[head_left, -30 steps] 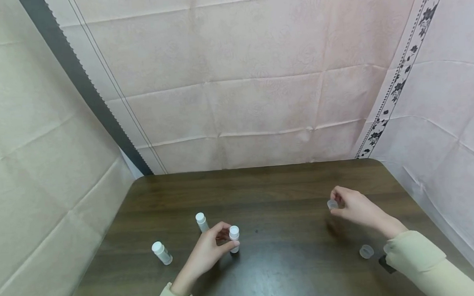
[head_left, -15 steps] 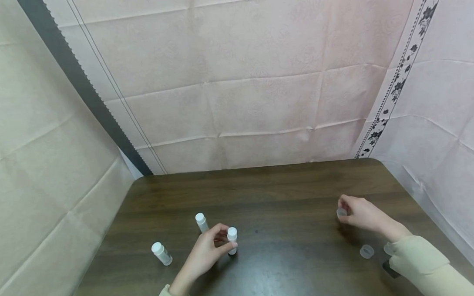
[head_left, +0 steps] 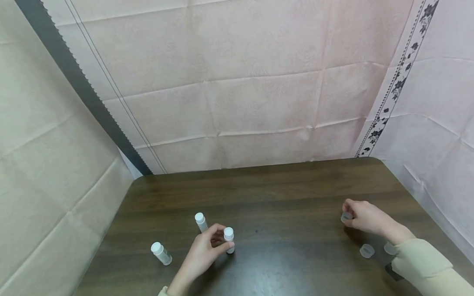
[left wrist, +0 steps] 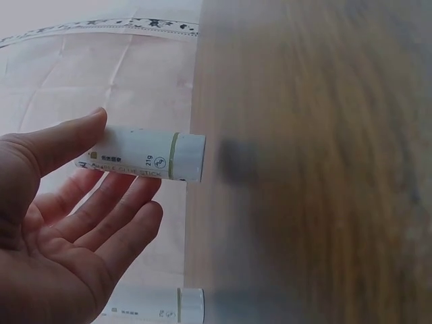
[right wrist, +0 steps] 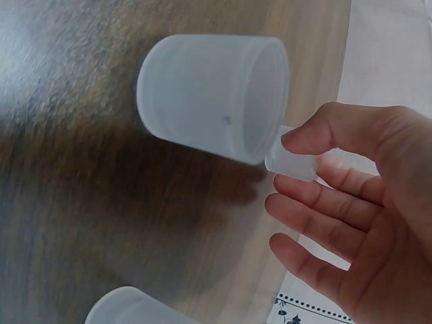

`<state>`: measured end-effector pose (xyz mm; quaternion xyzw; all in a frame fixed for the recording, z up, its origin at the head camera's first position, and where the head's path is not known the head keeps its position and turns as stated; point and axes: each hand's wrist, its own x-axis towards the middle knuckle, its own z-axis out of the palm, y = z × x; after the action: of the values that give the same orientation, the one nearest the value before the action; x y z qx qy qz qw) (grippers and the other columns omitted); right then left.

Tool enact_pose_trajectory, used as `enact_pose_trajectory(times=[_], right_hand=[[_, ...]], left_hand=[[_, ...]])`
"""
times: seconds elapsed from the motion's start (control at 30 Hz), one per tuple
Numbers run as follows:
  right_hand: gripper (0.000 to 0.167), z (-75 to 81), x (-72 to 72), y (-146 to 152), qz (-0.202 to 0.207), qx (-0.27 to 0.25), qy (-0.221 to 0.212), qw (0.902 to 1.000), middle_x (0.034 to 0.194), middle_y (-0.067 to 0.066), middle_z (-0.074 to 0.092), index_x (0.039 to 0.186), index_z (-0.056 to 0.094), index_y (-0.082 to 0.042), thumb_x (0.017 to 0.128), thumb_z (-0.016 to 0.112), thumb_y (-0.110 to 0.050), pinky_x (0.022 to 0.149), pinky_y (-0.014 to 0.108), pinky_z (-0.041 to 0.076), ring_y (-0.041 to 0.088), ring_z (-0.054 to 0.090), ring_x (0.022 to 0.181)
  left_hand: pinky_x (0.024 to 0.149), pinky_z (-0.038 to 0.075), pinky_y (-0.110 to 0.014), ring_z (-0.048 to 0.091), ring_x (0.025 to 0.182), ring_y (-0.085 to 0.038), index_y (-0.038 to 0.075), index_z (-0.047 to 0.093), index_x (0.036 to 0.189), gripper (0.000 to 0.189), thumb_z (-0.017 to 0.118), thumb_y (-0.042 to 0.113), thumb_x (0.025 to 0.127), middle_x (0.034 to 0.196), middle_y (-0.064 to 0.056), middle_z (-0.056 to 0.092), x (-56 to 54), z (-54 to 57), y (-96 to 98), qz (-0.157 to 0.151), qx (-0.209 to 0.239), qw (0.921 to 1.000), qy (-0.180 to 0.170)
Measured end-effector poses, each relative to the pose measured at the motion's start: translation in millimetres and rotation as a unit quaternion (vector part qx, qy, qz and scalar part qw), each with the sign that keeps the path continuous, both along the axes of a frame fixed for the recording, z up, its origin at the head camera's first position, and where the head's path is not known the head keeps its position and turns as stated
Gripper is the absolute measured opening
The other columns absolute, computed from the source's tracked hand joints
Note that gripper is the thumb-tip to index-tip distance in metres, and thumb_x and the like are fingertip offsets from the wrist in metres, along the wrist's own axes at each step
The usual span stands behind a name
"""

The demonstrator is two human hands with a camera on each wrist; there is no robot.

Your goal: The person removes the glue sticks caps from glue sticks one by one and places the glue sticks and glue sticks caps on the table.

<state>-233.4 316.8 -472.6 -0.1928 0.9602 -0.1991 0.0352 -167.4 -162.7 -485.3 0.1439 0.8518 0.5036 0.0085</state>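
Note:
In the head view my left hand (head_left: 203,251) holds a white glue stick (head_left: 229,234) upright, pinched between thumb and fingertips. The left wrist view shows printing and a gold band on this glue stick (left wrist: 138,154), its base close over the table. Two more glue sticks stand nearby: one (head_left: 201,222) just behind the left hand, another (head_left: 161,254) farther left. Over on the right, my right hand (head_left: 366,217) pinches a small translucent plastic cup (head_left: 346,217); in the right wrist view the thumb partly hides that cup (right wrist: 291,163).
Two similar translucent cups, one nearer (head_left: 367,250) and one beside the sleeve (head_left: 390,248), stand on the dark wooden table (head_left: 286,198). A black device (head_left: 393,271) sits under the right sleeve. Pale cloth (head_left: 259,99) hangs behind the table and along both sides.
My right hand has moved right and toward me with the cup in its grip. The left hand has shifted slightly left, still holding the glue stick.

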Motion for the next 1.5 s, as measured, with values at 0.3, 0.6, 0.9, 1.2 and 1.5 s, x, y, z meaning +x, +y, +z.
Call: enact_pose_trajectory(times=[0.3,0.6,0.9,1.2,1.5], right_hand=[[0.027,3.1,0.5,1.4,-0.005,0.014,-0.003,0.9999,0.078,-0.005,0.058,0.095,0.058,-0.007,0.078,0.078,-0.008,0.059,0.031,0.044,0.011,0.050,0.067],[0.026,5.4,0.7,2.2,-0.007,0.014,-0.008,0.9998,0.079,-0.004,0.059,0.095,0.058,-0.007,0.078,0.079,-0.007,0.060,0.031,0.045,0.011,0.051,0.068],[0.026,5.0,0.3,2.3,-0.007,0.022,-0.010,0.9997,0.078,-0.004,0.058,0.094,0.058,-0.008,0.078,0.078,-0.008,0.059,0.031,0.043,0.011,0.049,0.066],[0.026,3.5,-1.4,3.1,-0.016,0.018,-0.027,0.9993,0.077,-0.003,0.056,0.095,0.058,-0.007,0.080,0.078,-0.008,0.058,0.031,0.043,0.013,0.049,0.065],[0.024,2.8,-2.3,3.8,-0.012,0.007,-0.038,0.9992,0.075,-0.002,0.053,0.093,0.057,-0.005,0.080,0.077,-0.005,0.055,0.028,0.041,0.013,0.048,0.064]], left_hand=[[0.086,0.057,-0.035,0.069,0.099,-0.021,0.008,0.065,0.109,0.033,0.083,0.019,0.084,0.101,-0.002,0.071,6.2,-2.7,-11.7,0.047,-0.004,0.9989,0.002],[0.085,0.058,-0.034,0.069,0.096,-0.020,0.011,0.065,0.107,0.030,0.083,0.016,0.084,0.097,0.001,0.071,13.8,-3.4,-17.4,0.074,-0.019,0.9969,0.017],[0.086,0.058,-0.035,0.070,0.097,-0.017,0.018,0.065,0.105,0.030,0.084,0.012,0.082,0.099,0.003,0.072,18.5,3.6,-29.3,0.117,-0.052,0.9917,0.012],[0.087,0.057,-0.035,0.070,0.094,-0.015,0.017,0.065,0.104,0.029,0.084,0.015,0.083,0.096,0.003,0.072,21.6,6.6,-38.0,0.117,-0.060,0.9913,0.000],[0.089,0.057,-0.037,0.071,0.095,-0.017,0.015,0.063,0.108,0.030,0.082,0.011,0.085,0.099,0.003,0.071,20.9,7.3,-38.0,0.099,-0.064,0.9930,-0.003]])
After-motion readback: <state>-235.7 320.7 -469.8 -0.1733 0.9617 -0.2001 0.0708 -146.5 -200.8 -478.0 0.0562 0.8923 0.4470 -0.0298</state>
